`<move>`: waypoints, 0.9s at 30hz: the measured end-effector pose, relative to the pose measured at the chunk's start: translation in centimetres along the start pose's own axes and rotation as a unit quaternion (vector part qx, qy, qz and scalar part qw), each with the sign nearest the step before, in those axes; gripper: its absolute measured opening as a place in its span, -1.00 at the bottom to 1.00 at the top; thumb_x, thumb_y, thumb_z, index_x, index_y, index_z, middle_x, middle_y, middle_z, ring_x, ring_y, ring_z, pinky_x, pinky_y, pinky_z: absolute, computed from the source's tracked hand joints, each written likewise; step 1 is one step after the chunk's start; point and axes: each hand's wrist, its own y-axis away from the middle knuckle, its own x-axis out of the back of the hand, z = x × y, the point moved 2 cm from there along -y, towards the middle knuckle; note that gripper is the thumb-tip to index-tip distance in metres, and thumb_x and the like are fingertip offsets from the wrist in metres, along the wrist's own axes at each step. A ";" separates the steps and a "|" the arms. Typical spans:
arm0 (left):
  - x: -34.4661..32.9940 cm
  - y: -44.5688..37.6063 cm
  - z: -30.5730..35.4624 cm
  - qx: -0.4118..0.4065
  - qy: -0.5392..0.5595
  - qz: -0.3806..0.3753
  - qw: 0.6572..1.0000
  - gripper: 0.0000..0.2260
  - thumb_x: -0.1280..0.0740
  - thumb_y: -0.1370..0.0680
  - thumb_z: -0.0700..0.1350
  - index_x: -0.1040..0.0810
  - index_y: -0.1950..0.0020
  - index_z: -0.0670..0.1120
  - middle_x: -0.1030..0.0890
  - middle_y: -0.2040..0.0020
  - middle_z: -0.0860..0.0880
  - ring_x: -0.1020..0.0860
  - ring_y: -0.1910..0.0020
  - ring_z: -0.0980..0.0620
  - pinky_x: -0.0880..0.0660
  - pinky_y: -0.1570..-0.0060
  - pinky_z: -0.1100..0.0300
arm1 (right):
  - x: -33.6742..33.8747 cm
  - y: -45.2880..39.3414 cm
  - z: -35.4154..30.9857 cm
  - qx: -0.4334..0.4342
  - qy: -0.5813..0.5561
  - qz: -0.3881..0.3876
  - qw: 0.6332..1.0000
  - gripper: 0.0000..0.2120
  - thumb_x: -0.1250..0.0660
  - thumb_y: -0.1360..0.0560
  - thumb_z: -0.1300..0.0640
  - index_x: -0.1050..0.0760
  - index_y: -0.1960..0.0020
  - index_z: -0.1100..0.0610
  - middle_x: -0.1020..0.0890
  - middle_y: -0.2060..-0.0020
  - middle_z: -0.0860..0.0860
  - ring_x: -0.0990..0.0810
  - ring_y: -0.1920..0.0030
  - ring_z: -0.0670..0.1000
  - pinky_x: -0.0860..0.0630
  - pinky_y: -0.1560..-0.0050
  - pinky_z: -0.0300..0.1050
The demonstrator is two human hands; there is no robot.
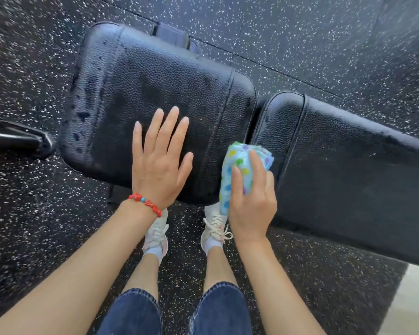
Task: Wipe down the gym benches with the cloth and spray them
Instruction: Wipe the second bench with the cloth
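Fingers of the right hand curl round the folded, dotted cloth, gripping it at the near edge of the surface, right over the gap between the seat pad and the long back pad. The left hand lies with fingers straight and spread, holding nothing, over the seat pad's near edge; whether the palm presses down or only hovers I cannot tell.

Droplets bead along the seat pad's far-left edge and corner, so that stretch looks sprayed but not yet wiped. The likely slip, in my judgement: a cloth bunched this tight meets the pad with a small face and may smear the wet rather than lift it, or the strokes may miss that far-left corner. Liquid could also run into the stitched seam or the gap between pads and stay there.

No spray bottle shows. A metal frame leg juts out at the left end, and white sneakers stand close under the near edge on the speckled rubber floor.
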 end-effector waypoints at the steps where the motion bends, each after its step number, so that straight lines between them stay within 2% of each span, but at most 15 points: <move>1: 0.2 0.1 -0.8 0.008 -0.007 0.003 1.000 -0.55 -0.16 -0.55 -0.05 -0.33 -0.42 -0.18 -0.32 -0.44 -0.17 -0.21 -0.43 -0.16 -0.06 -0.38 -0.21 | -0.6 -0.5 -1.1 0.012 -0.010 -0.012 1.000 -0.66 -0.21 -0.51 -0.03 -0.48 -0.20 0.12 -0.55 0.20 0.10 -0.49 0.27 -0.01 -0.40 0.30 -0.22; 3: 0.5 0.4 -2.5 0.029 -0.026 0.006 0.999 -0.54 -0.15 -0.56 -0.04 -0.31 -0.43 -0.18 -0.31 -0.45 -0.17 -0.20 -0.44 -0.16 -0.04 -0.38 -0.21 | -2.0 -2.2 -2.8 0.032 -0.004 -0.027 0.999 -0.66 -0.22 -0.50 -0.02 -0.51 -0.18 0.12 -0.55 0.20 0.12 -0.54 0.31 0.08 -0.43 0.35 -0.14; 6: 0.5 0.9 -5.0 0.050 -0.045 0.001 0.998 -0.54 -0.14 -0.57 -0.04 -0.28 -0.45 -0.16 -0.29 -0.46 -0.16 -0.19 -0.44 -0.17 -0.04 -0.38 -0.21 | -3.7 -7.1 -3.9 0.005 0.005 0.037 0.999 -0.66 -0.25 -0.47 0.00 -0.55 -0.14 0.15 -0.57 0.22 0.18 -0.56 0.32 0.19 -0.32 0.34 -0.13; 8: 0.3 1.2 -5.8 0.036 -0.053 -0.007 0.998 -0.54 -0.14 -0.58 -0.04 -0.26 -0.46 -0.14 -0.27 -0.47 -0.15 -0.18 -0.45 -0.17 -0.04 -0.38 -0.21 | -4.0 -10.1 -4.2 -0.012 0.002 0.056 0.998 -0.66 -0.28 -0.48 0.01 -0.53 -0.18 0.16 -0.57 0.17 0.21 -0.57 0.26 0.20 -0.26 0.28 -0.11; 10: 0.1 1.1 -6.1 0.030 -0.054 -0.008 0.998 -0.53 -0.14 -0.57 -0.03 -0.26 -0.46 -0.13 -0.27 -0.47 -0.14 -0.19 -0.45 -0.16 -0.03 -0.38 -0.20 | -4.2 -11.1 -4.1 -0.026 0.007 0.029 0.999 -0.64 -0.24 -0.51 -0.02 -0.47 -0.26 0.10 -0.57 0.08 0.18 -0.56 0.16 0.19 -0.24 0.28 -0.16; 12: 0.1 1.2 -6.1 0.036 -0.053 -0.007 0.998 -0.53 -0.14 -0.56 -0.03 -0.27 -0.46 -0.13 -0.28 -0.47 -0.14 -0.19 -0.44 -0.16 -0.03 -0.39 -0.19 | -4.1 -10.0 -4.1 -0.036 0.016 0.028 0.999 -0.63 -0.20 -0.53 -0.04 -0.44 -0.29 0.07 -0.56 0.08 0.17 -0.55 0.14 0.18 -0.29 0.26 -0.13; 15: 0.2 1.1 -6.0 0.035 -0.049 -0.008 0.998 -0.53 -0.15 -0.56 -0.03 -0.27 -0.46 -0.13 -0.29 -0.47 -0.13 -0.19 -0.44 -0.16 -0.04 -0.39 -0.20 | -3.6 -5.5 -4.0 -0.022 0.036 0.029 0.999 -0.63 -0.20 -0.51 -0.02 -0.48 -0.24 0.10 -0.55 0.19 0.16 -0.55 0.28 0.16 -0.40 0.37 -0.08; 18: 0.6 1.0 -6.0 0.035 -0.045 -0.010 0.998 -0.53 -0.15 -0.55 -0.02 -0.29 -0.45 -0.13 -0.29 -0.46 -0.13 -0.19 -0.44 -0.16 -0.03 -0.38 -0.19 | -2.5 -0.3 -3.8 0.009 0.055 -0.010 0.998 -0.67 -0.21 -0.49 0.00 -0.47 -0.21 0.08 -0.53 0.25 0.12 -0.52 0.37 0.10 -0.34 0.41 -0.20; 20: 1.0 1.0 -6.0 0.030 -0.032 -0.012 0.999 -0.53 -0.15 -0.55 -0.03 -0.29 -0.45 -0.13 -0.29 -0.46 -0.14 -0.19 -0.44 -0.16 -0.02 -0.39 -0.18 | -1.5 1.1 -3.7 0.015 0.048 -0.040 0.998 -0.66 -0.22 -0.49 -0.01 -0.47 -0.21 0.09 -0.53 0.24 0.12 -0.49 0.35 0.06 -0.33 0.33 -0.19; 23: 1.5 1.3 -6.4 0.032 -0.011 -0.011 0.999 -0.53 -0.16 -0.55 -0.04 -0.30 -0.44 -0.15 -0.29 -0.46 -0.16 -0.19 -0.45 -0.16 -0.04 -0.40 -0.17 | -1.6 -1.0 -4.7 0.028 0.020 -0.035 0.999 -0.65 -0.23 -0.49 0.01 -0.49 -0.20 0.14 -0.53 0.20 0.15 -0.43 0.26 -0.01 -0.32 0.26 -0.19; 27: 2.1 1.7 -8.4 0.070 -0.022 -0.006 0.997 -0.53 -0.16 -0.56 -0.04 -0.29 -0.45 -0.16 -0.28 -0.47 -0.16 -0.18 -0.45 -0.16 -0.04 -0.40 -0.18 | -4.1 -5.3 -7.0 0.100 0.066 -0.035 0.992 -0.67 -0.24 -0.48 0.01 -0.52 -0.17 0.14 -0.56 0.19 0.18 -0.56 0.30 0.15 -0.45 0.41 -0.10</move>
